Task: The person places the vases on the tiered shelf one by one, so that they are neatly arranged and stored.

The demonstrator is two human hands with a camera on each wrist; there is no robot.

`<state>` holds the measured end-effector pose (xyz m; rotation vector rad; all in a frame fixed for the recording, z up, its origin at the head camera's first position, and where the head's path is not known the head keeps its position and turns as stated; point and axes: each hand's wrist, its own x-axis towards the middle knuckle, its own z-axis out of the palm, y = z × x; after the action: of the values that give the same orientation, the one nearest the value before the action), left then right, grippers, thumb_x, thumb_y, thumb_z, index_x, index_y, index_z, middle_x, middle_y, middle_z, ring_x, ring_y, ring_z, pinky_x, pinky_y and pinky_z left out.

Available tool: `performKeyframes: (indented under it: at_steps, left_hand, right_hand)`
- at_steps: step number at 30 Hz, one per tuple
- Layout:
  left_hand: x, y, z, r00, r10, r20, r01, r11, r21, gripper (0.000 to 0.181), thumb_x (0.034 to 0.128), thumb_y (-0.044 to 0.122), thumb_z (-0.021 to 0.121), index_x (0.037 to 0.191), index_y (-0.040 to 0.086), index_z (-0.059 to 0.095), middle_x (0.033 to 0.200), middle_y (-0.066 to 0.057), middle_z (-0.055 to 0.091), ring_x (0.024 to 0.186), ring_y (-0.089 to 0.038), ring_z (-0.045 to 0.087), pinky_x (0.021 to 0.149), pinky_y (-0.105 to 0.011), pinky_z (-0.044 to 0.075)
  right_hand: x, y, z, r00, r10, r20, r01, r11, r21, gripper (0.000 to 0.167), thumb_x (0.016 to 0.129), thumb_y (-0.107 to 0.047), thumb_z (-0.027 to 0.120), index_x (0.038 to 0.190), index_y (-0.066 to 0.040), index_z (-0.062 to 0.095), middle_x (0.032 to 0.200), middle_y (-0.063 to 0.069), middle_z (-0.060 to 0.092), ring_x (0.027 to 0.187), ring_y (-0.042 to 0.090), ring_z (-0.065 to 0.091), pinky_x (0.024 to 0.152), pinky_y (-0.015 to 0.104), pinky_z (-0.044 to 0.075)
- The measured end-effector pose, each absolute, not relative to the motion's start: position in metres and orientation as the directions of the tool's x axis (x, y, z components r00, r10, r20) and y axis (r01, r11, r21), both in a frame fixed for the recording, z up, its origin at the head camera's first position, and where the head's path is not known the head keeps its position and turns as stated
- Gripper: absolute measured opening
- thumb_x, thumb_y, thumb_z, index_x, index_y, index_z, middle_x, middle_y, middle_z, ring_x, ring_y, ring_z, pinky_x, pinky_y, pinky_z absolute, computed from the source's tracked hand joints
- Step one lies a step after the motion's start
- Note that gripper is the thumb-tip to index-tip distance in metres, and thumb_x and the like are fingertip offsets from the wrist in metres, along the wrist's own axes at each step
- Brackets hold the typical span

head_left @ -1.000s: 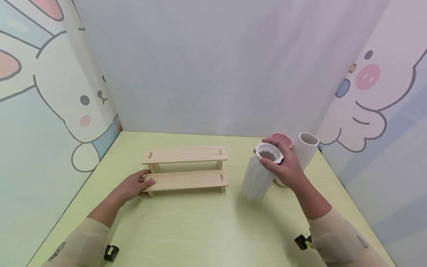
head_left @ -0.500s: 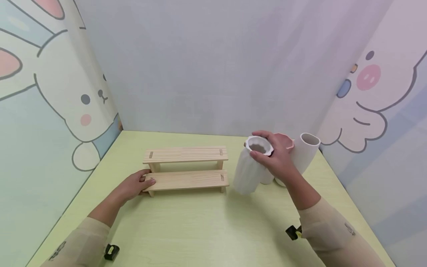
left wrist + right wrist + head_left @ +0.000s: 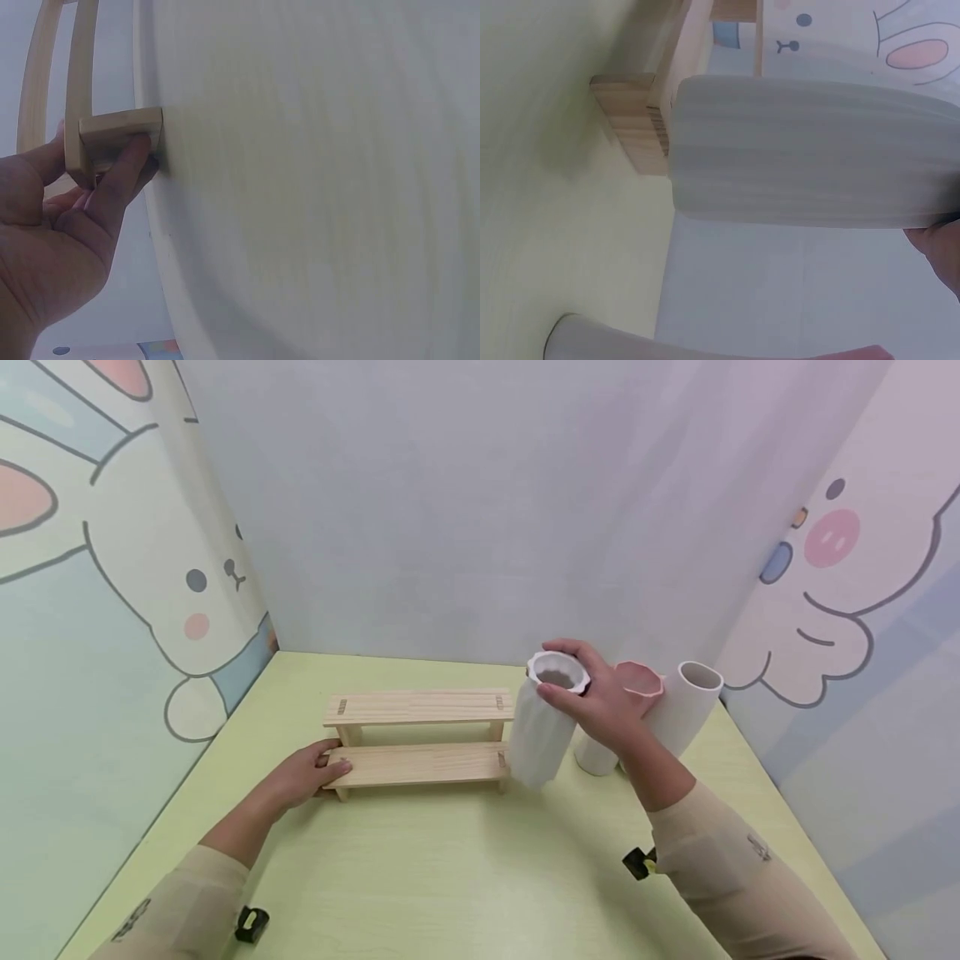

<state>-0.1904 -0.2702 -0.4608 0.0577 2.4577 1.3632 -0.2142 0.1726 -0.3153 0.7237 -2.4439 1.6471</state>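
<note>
A two-step wooden shelf (image 3: 420, 764) stands on the table. My left hand (image 3: 300, 777) grips the left end of its lower board, thumb on top and fingers underneath. In the left wrist view the fingers wrap the board (image 3: 79, 97) by its leg. My right hand (image 3: 600, 706) holds a white ribbed vase (image 3: 538, 735) round its rim, thumb at the near side. The vase is slightly tilted and off the table, its base beside the right end of the lower board. In the right wrist view the vase (image 3: 802, 154) covers part of the shelf end.
Right of the held vase stand a pink-rimmed vase (image 3: 641, 681) and a plain white vase (image 3: 686, 706), both partly hidden by the right hand and arm. The table (image 3: 420, 877) is pale yellow-green, with printed cloth walls (image 3: 480, 527) at the back and sides.
My right hand has carried the ribbed vase leftward and a little back, from near the other vases to the shelf's right end. The left hand keeps its grip on the shelf.
</note>
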Motion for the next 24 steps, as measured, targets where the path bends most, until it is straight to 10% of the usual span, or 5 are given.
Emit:
performKeyframes:
  at_steps: [24]
  left_hand:
    - [-0.189,-0.272,-0.462,-0.942,0.224,-0.249,-0.111,0.494,0.862,0.077,0.1002,0.034,0.057,0.158,0.008,0.013,0.14,-0.033,0.047,0.113,-0.032,0.063,0.084,-0.039,0.059]
  right_hand:
    - [-0.234,0.129,-0.317,-0.865,-0.36,0.351,-0.451,0.245,-0.858,0.054,0.087,-0.025,0.075,0.134,-0.017,0.05,0.115,0.009,0.058,0.097,0.025,0.059,0.076,0.039,0.056]
